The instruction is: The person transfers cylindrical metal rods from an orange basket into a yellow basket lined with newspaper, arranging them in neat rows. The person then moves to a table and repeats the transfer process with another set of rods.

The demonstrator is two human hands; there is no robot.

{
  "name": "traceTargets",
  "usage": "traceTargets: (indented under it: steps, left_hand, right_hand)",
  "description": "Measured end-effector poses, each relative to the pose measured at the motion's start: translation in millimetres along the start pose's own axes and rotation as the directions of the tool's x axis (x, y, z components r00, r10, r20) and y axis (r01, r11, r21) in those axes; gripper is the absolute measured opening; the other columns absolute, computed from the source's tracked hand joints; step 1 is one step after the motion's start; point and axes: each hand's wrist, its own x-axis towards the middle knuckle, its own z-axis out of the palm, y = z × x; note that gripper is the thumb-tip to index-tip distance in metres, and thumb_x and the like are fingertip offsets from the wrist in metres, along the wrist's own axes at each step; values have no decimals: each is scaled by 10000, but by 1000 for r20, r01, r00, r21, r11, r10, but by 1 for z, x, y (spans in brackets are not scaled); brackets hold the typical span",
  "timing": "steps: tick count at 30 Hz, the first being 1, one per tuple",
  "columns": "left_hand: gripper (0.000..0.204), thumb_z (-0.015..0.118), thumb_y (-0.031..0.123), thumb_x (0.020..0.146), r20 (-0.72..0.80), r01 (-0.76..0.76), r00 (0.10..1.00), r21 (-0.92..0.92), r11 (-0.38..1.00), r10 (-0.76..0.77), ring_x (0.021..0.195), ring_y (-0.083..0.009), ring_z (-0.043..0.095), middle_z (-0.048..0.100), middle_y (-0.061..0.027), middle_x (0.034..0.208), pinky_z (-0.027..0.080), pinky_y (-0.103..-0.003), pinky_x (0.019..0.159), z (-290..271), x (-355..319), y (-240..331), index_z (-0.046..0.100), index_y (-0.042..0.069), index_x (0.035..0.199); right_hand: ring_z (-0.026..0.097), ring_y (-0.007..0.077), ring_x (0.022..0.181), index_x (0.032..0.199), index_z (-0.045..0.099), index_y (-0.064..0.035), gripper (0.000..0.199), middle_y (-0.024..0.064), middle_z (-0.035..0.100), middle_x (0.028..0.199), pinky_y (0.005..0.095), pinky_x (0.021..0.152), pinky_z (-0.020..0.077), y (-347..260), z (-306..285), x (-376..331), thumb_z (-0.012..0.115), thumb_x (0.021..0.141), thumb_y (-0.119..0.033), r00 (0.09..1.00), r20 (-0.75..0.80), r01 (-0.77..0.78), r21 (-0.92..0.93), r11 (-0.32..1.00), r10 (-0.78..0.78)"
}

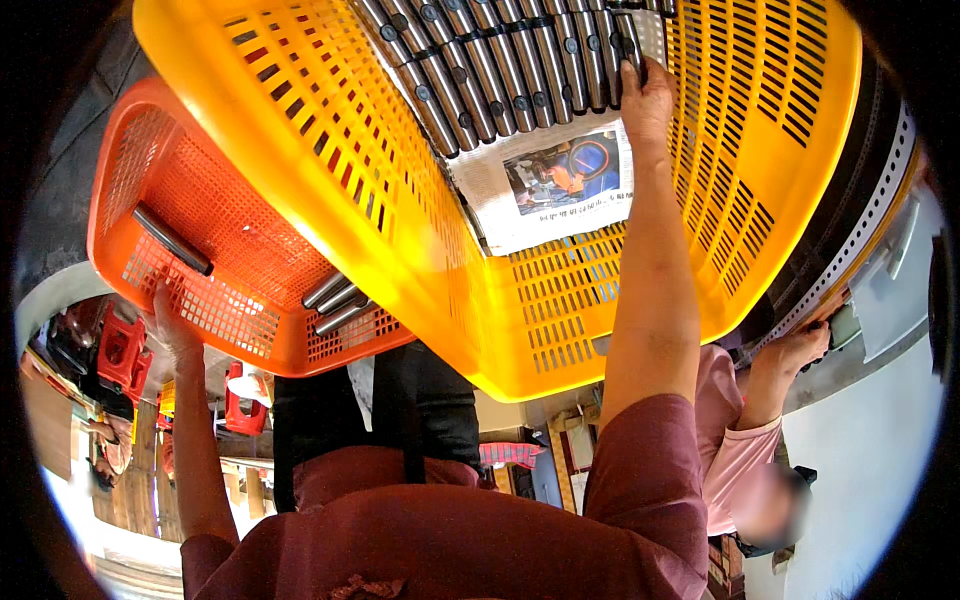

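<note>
1. Right hand: grip clamped on a metal cylinder at its near end, inside the yellow basket.
2. Its long axis points away from the person, roughly parallel to neighbouring cylinders.
3. Left hand: at the orange basket; cannot tell whether grip is closed.

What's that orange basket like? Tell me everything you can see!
The orange basket looks like plastic, with a smooth, rounded rim and many small holes in its sides. It is left of the yellow basket, which hides part of it. Inside, one dark rod lies apart from a few shiny rods at the right. The left hand is at its near edge.
</note>
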Motion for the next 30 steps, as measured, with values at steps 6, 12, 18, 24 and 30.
traceTargets:
  steps: [6,12,18,24,30]
  left_hand:
    - [434,550,127,891,-25,-26,999,-13,1000,26,990,-217,613,595,-111,1165,514,-343,842,5,-4,5,464,9,1299]
    - [424,564,130,885,-11,22,1000,-2,1000,-22,982,-209,612,598,-112,1162,506,-329,843,3,-3,7,480,9,1283]
    - [392,526,130,905,43,3,999,-57,998,-1,1040,-266,604,600,-151,1186,492,-360,914,-15,8,-13,499,-12,1269]
    - [391,538,146,910,85,38,996,-93,995,-30,1045,-231,588,590,-133,1176,476,-357,914,5,0,5,505,-11,1267]
    - [343,554,155,909,47,23,999,-148,989,-17,1035,-204,584,613,-103,1140,467,-346,925,-14,9,-27,563,-12,1209]
  right_hand:
    - [611,335,782,1031,618,45,262,200,637,902,377,734,496,-3,7,4,640,885,-172,994,-88,65,87,994,-57]
    - [599,374,800,1006,649,34,233,232,637,886,402,748,492,2,14,11,557,916,-160,988,-115,107,15,994,-104]
    - [583,435,834,934,655,-21,212,239,623,926,490,770,479,0,20,20,533,878,-186,995,-89,35,-168,985,-51]
    - [602,337,758,681,647,15,109,153,649,875,422,714,484,12,14,26,552,715,-29,833,122,498,-589,636,-539]
    - [588,322,884,987,560,90,208,226,606,988,394,805,472,-43,-16,2,544,789,26,975,-221,-18,69,997,33]
